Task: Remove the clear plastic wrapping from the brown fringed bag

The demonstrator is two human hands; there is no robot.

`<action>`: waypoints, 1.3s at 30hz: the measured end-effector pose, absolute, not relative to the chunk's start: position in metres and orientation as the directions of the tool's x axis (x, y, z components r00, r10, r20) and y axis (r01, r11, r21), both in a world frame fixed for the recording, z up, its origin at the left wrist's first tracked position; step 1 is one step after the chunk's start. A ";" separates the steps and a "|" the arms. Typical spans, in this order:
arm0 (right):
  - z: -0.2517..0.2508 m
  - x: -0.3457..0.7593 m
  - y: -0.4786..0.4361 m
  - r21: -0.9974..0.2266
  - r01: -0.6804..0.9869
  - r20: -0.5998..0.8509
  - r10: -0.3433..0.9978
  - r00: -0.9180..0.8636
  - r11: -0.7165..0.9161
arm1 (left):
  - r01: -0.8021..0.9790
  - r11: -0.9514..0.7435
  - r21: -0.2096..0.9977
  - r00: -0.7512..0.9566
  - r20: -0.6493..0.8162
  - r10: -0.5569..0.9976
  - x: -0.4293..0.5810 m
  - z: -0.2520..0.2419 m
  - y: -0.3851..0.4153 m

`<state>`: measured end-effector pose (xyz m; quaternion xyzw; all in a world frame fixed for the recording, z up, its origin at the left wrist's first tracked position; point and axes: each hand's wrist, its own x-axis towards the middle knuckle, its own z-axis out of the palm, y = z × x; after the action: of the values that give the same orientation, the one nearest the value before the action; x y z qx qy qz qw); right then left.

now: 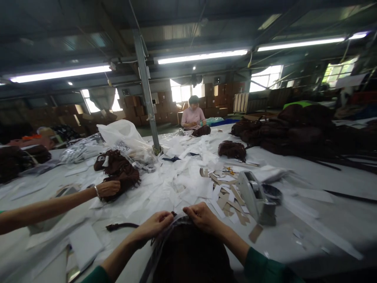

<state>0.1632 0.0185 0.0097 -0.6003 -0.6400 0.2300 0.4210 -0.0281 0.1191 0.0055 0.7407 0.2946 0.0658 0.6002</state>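
Observation:
A dark brown bag-like item [191, 255] lies right in front of me, with a strip of thin whitish translucent wrap [166, 236] along its upper edge. My left hand [156, 226] pinches that edge on the left. Fingers of my right hand [203, 217] are closed on the same edge a little to the right, thumb on top. A dark brown strap [122, 226] with a metal-looking end sticks out to the left, beside my left hand. Whether my fingers grip the wrap alone or the brown item too is unclear.
From the left, a co-worker's hand [108, 189] touches a brown fringed bundle [125, 173]. A grey tape dispenser [256, 198] stands right, beside cardboard pieces [232, 196]. White paper covers the middle. Another person [193, 116] sits across the table near a metal post [147, 90].

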 end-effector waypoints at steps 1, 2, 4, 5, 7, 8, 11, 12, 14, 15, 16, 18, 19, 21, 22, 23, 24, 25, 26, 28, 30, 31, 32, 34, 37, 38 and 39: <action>0.009 0.164 0.018 -0.805 0.569 0.259 0.963 0.080 0.169 | 0.325 -0.181 0.928 0.837 -0.194 0.511 -0.031 0.006 0.115; 0.010 0.165 0.017 -0.813 0.558 0.251 0.965 0.078 0.166 | 0.286 -0.258 0.923 0.853 -0.123 0.506 -0.033 0.007 0.110; 0.011 0.164 0.016 -0.837 0.524 0.224 0.973 0.065 0.158 | 0.249 -0.343 0.906 0.854 -0.038 0.519 -0.035 0.009 0.101; 0.012 0.164 0.015 -0.852 0.500 0.209 0.976 0.053 0.156 | 0.266 -0.332 0.905 0.845 -0.053 0.532 -0.036 0.010 0.098; 0.013 0.165 0.013 -0.880 0.452 0.177 0.984 0.030 0.144 | 0.346 -0.226 0.911 0.829 -0.184 0.528 -0.037 0.012 0.095; 0.012 0.165 0.012 -0.892 0.431 0.160 0.987 0.017 0.137 | 0.385 -0.163 0.908 0.825 -0.259 0.502 -0.037 0.012 0.095; 0.008 0.163 0.007 -0.903 0.407 0.134 0.990 -0.034 0.136 | 0.419 -0.035 0.907 0.844 -0.375 0.383 -0.033 0.014 0.093; 0.006 0.162 0.005 -0.902 0.409 0.128 0.990 -0.056 0.140 | 0.401 0.005 0.916 0.857 -0.377 0.352 -0.030 0.015 0.092; 0.003 0.159 0.003 -0.896 0.423 0.116 0.990 -0.079 0.138 | 0.337 0.072 0.939 0.890 -0.342 0.301 -0.022 0.016 0.087; 0.002 0.159 0.002 -0.894 0.428 0.111 0.991 -0.073 0.132 | 0.296 0.090 0.951 0.904 -0.309 0.294 -0.019 0.017 0.085; 0.001 0.160 0.001 -0.895 0.429 0.111 0.992 -0.058 0.125 | 0.256 0.094 0.962 0.913 -0.273 0.303 -0.016 0.018 0.083; -0.001 0.166 -0.002 -0.887 0.435 0.159 0.987 -0.024 0.153 | 0.219 0.078 0.973 0.908 -0.233 0.349 -0.012 0.019 0.084; -0.003 0.170 -0.004 -0.873 0.447 0.208 0.978 -0.021 0.195 | 0.230 0.067 0.971 0.900 -0.238 0.366 -0.012 0.020 0.085; -0.007 0.177 -0.010 -0.817 0.492 0.323 0.945 -0.044 0.302 | 0.294 0.061 0.954 0.893 -0.296 0.339 -0.014 0.020 0.090; -0.009 0.179 -0.013 -0.778 0.523 0.376 0.925 -0.056 0.348 | 0.326 0.065 0.943 0.895 -0.330 0.300 -0.016 0.019 0.091; -0.012 0.180 -0.015 -0.744 0.550 0.418 0.907 -0.060 0.379 | 0.353 0.076 0.932 0.899 -0.361 0.248 -0.018 0.019 0.092; -0.016 0.180 -0.017 -0.720 0.572 0.448 0.893 -0.050 0.393 | 0.375 0.097 0.922 0.903 -0.387 0.187 -0.019 0.019 0.092; -0.019 0.178 -0.019 -0.706 0.588 0.471 0.882 -0.027 0.395 | 0.394 0.122 0.911 0.905 -0.408 0.119 -0.019 0.019 0.091; -0.022 0.176 -0.020 -0.702 0.596 0.489 0.872 0.006 0.390 | 0.408 0.146 0.901 0.906 -0.419 0.057 -0.018 0.019 0.090; -0.025 0.170 -0.022 -0.721 0.592 0.508 0.856 0.097 0.360 | 0.410 0.168 0.897 0.910 -0.415 -0.001 -0.015 0.020 0.086; -0.026 0.167 -0.022 -0.775 0.553 0.488 0.846 0.214 0.307 | 0.377 0.146 0.915 0.919 -0.389 0.064 -0.010 0.019 0.083; -0.026 0.166 -0.022 -0.808 0.518 0.464 0.845 0.267 0.280 | 0.361 0.128 0.924 0.919 -0.376 0.116 -0.008 0.019 0.082; -0.026 0.165 -0.022 -0.839 0.478 0.437 0.844 0.310 0.258 | 0.351 0.116 0.929 0.917 -0.367 0.160 -0.007 0.018 0.082; -0.025 0.164 -0.021 -0.881 0.410 0.396 0.845 0.360 0.238 | 0.337 0.113 0.934 0.912 -0.354 0.207 -0.006 0.016 0.083; -0.028 0.161 -0.019 -0.881 0.407 0.410 0.818 0.402 0.242 | 0.322 0.108 0.940 0.902 -0.340 0.268 -0.003 0.012 0.082; -0.029 0.159 -0.018 -0.871 0.425 0.429 0.801 0.418 0.245 | 0.334 0.082 0.939 0.893 -0.343 0.292 -0.001 0.011 0.080; -0.030 0.156 -0.017 -0.857 0.450 0.454 0.780 0.431 0.251 | 0.352 0.037 0.935 0.883 -0.345 0.317 0.002 0.009 0.078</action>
<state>0.1560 -0.0171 -0.0301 -0.5965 -0.5152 0.1374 0.5998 0.0015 0.0781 0.0094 0.6939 0.2411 -0.0127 0.6784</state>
